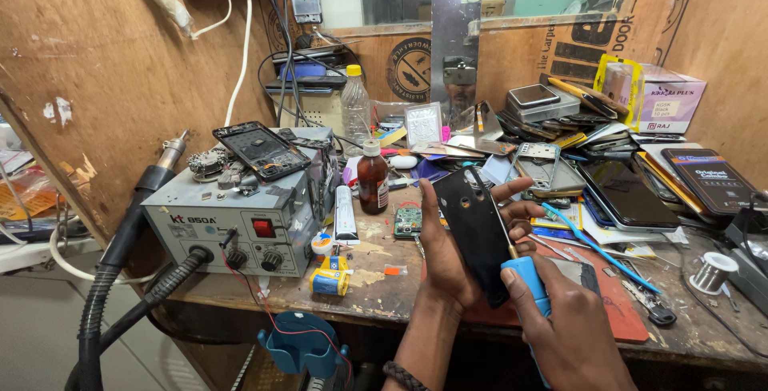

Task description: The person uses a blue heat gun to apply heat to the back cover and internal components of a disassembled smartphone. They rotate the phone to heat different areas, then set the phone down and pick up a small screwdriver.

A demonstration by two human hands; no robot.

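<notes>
Left-hand grip (pixel 448 259) is wrapped around the black rectangular phone back panel (pixel 474 231), fingers curled over its far edge and thumb along the near one, so the panel stands tilted up above the front edge of the cluttered wooden worktop (pixel 384 279). Right-hand grip (pixel 560 311) is closed on a blue-handled screwdriver (pixel 524 272), its thin metal shaft running up the panel's right side with the tip near the top edge.

Honestly, the way to do this bit well, I reckon, is to keep the panel steady in the left hand and let the tip do tiny moves only, low pressure, so it doesn't skid across the surface or dig in. Bracing the right wrist against the left would help.

Just beside them: a small green circuit board (pixel 408 220), a brown glass bottle with a white cap (pixel 373 179), and a grey hot-air rework station (pixel 240 223) off to the left. Piles of phones and screens (pixel 624 191) sit behind, to the right.
</notes>
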